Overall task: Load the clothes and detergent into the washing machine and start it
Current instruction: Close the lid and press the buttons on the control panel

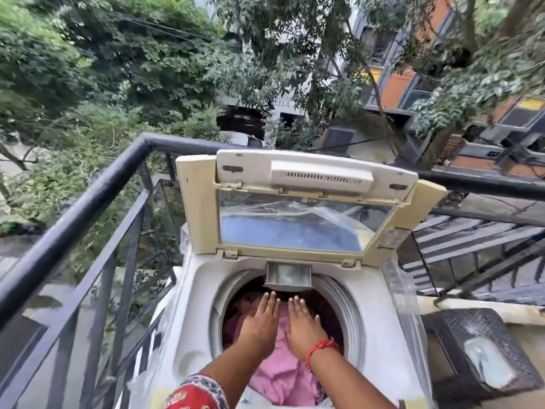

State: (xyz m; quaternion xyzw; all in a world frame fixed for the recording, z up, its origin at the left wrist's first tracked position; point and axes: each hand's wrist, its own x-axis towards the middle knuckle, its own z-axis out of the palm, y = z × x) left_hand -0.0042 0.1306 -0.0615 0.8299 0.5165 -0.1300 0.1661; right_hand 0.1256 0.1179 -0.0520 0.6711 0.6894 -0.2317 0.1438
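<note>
A white top-loading washing machine [191, 314] stands on a balcony with its yellowed lid [306, 202] raised upright. Pink and dark red clothes [280, 376] fill the round drum. My left hand [261, 317] and my right hand [302, 323] lie flat, palms down and side by side, on the pink cloth inside the drum, fingers stretched forward. A red thread circles my right wrist. A grey detergent tray [289, 276] juts out at the drum's back rim, just beyond my fingertips. No detergent container is in view.
A black metal railing [88, 196] runs along the left and behind the machine. A dark woven basket [477, 349] with a clear plastic bag in it sits to the right. Clear plastic sheeting drapes the machine's right side. Trees and buildings lie beyond.
</note>
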